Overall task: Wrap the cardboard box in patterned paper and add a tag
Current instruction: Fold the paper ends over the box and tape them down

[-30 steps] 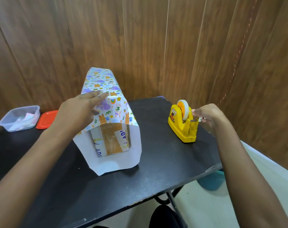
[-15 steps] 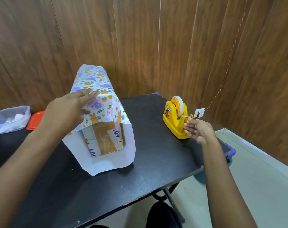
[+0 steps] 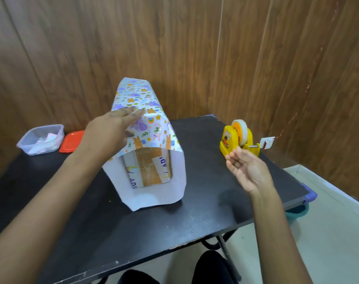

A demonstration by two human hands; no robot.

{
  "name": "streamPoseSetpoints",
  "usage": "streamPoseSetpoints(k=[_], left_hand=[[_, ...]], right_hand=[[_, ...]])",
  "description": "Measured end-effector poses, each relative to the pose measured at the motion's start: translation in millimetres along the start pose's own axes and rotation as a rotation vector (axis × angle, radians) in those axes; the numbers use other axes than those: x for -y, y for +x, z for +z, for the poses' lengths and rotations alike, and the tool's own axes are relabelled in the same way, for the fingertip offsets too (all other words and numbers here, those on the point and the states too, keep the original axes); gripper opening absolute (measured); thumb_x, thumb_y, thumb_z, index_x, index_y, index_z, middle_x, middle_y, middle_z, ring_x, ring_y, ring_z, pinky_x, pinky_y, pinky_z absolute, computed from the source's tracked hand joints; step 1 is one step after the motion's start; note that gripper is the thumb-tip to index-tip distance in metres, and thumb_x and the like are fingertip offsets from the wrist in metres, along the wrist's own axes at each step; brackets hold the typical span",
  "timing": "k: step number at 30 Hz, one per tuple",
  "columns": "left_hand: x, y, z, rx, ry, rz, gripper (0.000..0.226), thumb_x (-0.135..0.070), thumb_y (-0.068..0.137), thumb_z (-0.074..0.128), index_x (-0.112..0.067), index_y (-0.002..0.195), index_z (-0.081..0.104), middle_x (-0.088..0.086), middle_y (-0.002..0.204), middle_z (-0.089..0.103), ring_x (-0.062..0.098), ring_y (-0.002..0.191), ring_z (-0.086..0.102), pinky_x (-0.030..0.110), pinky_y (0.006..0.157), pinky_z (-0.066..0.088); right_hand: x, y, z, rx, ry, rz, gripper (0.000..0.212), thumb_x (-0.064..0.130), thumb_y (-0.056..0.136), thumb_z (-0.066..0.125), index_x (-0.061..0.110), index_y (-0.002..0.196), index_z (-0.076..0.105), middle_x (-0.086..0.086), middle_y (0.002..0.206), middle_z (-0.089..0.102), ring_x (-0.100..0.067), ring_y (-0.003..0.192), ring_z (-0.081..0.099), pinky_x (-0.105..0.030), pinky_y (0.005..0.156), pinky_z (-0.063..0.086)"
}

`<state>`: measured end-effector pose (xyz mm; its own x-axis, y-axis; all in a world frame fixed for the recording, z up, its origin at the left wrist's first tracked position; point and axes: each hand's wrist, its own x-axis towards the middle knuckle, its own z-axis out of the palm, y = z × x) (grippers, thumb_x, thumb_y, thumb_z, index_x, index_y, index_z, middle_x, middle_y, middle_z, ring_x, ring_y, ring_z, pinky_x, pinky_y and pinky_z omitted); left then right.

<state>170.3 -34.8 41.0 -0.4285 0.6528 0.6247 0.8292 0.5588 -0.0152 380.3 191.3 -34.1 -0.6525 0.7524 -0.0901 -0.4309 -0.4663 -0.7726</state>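
Box [image 3: 148, 171] mostly hidden under the patterned paper [image 3: 141, 99]; only its near taped end showed, mid-counter [image 3: 205, 201]. Right hand [image 3: 248, 171] fingertips blurred. My left hand [image 3: 109, 130] lay flat, fingers straight, pressing the paper on the box top. Right hand hovered palm-up, loosely curled, holding nothing visible, near the tape dispenser [image 3: 229, 140].

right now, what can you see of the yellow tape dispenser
The yellow tape dispenser stands upright on the black table near its right edge. It looks like glossy plastic, with a cartoon sticker. A pale tape roll on an orange hub sits on top; a tape tab juts from the cutter. The right hand is just in front, contact unclear.
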Motion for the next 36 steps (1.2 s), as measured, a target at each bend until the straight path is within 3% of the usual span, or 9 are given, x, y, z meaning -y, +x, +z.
streamPoseSetpoints(k=[4, 7, 9, 11, 14, 19, 24, 32, 36], left_hand=[[-5.3, 0.3, -5.4, 0.028, 0.014, -0.005, 0.063, -0.010, 0.087, 0.061, -0.031, 0.142, 0.038, -0.007, 0.145, 0.043, 0.019, 0.127, 0.047, 0.035, 0.082, 0.047], [-8.0, 0.7, -5.1, 0.055, 0.034, 0.005, 0.063, -0.015, 0.088, 0.061, -0.032, 0.143, 0.035, -0.006, 0.147, 0.039, 0.018, 0.129, 0.044, 0.033, 0.082, 0.046], [-9.3, 1.9, -5.4, 0.076, 0.067, 0.007, 0.064, -0.017, 0.089, 0.060, -0.033, 0.144, 0.031, -0.006, 0.149, 0.036, 0.019, 0.130, 0.042, 0.032, 0.082, 0.045], [-11.1, 2.6, -6.2, 0.090, 0.093, 0.001, 0.065, -0.019, 0.090, 0.058, -0.035, 0.145, 0.028, -0.007, 0.150, 0.034, 0.019, 0.131, 0.040, 0.032, 0.083, 0.044], [-12.8, 2.0, -6.9, 0.102, 0.098, -0.006, 0.065, -0.019, 0.092, 0.056, -0.035, 0.146, 0.025, -0.007, 0.151, 0.032, 0.019, 0.132, 0.038, 0.031, 0.084, 0.043], [-14.6, 0.9, -7.1, 0.111, 0.132, 0.011, 0.065, -0.021, 0.094, 0.052, -0.036, 0.147, 0.019, -0.008, 0.152, 0.028, 0.017, 0.133, 0.035, 0.030, 0.086, 0.041], [-15.7, -0.4, -6.9, 0.093, 0.135, 0.018, 0.063, -0.020, 0.095, 0.051, -0.035, 0.148, 0.020, -0.008, 0.153, 0.026, 0.016, 0.134, 0.034, 0.029, 0.086, 0.041], [-16.3, 0.2, -9.2, 0.105, 0.148, 0.025, 0.063, -0.022, 0.095, 0.051, -0.034, 0.148, 0.020, -0.006, 0.153, 0.027, 0.019, 0.134, 0.034, 0.031, 0.087, 0.041], [-16.9, -0.8, -9.8, 0.098, 0.142, 0.021, 0.062, -0.021, 0.095, 0.051, -0.033, 0.148, 0.021, -0.006, 0.153, 0.028, 0.019, 0.134, 0.034, 0.031, 0.087, 0.041]], right_hand=[[-4.0, -54.4, 70.3, 0.361, -0.263, -0.178, 0.015, -0.003, 0.089, 0.051, 0.003, 0.078, 0.060, -0.001, 0.055, 0.054, -0.011, 0.050, 0.053, -0.019, 0.045, 0.043], [-39.0, -69.8, 104.9, 0.438, -0.483, -0.257, 0.024, -0.007, 0.088, 0.052, 0.008, 0.073, 0.063, 0.000, 0.054, 0.053, -0.011, 0.046, 0.048, -0.020, 0.044, 0.042], [-68.9, -65.2, 118.9, 0.387, -0.623, -0.297, 0.025, -0.003, 0.090, 0.052, 0.013, 0.076, 0.065, 0.006, 0.051, 0.052, -0.008, 0.045, 0.046, -0.021, 0.046, 0.044], [-93.2, -54.7, 125.9, 0.298, -0.723, -0.360, 0.023, 0.003, 0.092, 0.052, 0.019, 0.100, 0.068, 0.008, 0.059, 0.052, -0.007, 0.054, 0.047, -0.023, 0.056, 0.046], [-117.0, -39.5, 131.6, 0.169, -0.846, -0.516, 0.037, 0.011, 0.094, 0.052, 0.021, 0.129, 0.054, 0.009, 0.074, 0.058, -0.009, 0.074, 0.055, -0.019, 0.072, 0.046], [-127.3, -25.4, 139.9, 0.036, -0.928, -0.615, 0.036, 0.015, 0.095, 0.048, 0.010, 0.131, 0.044, -0.003, 0.099, 0.068, -0.018, 0.094, 0.062, -0.027, 0.075, 0.048], [-129.7, -20.1, 146.9, -0.040, -0.983, -0.618, 0.039, 0.016, 0.095, 0.050, 0.004, 0.130, 0.038, -0.007, 0.098, 0.067, -0.021, 0.093, 0.062, -0.022, 0.069, 0.043], [-133.3, -18.1, 148.5, -0.090, -1.100, -0.614, 0.049, 0.030, 0.093, 0.054, 0.007, 0.131, 0.034, -0.007, 0.099, 0.067, -0.020, 0.091, 0.065, -0.031, 0.074, 0.055], [-126.7, -17.9, 147.2, -0.100, -1.143, -0.588, 0.047, 0.031, 0.092, 0.056, 0.007, 0.127, 0.038, -0.005, 0.093, 0.067, -0.020, 0.086, 0.064, -0.024, 0.065, 0.045]])
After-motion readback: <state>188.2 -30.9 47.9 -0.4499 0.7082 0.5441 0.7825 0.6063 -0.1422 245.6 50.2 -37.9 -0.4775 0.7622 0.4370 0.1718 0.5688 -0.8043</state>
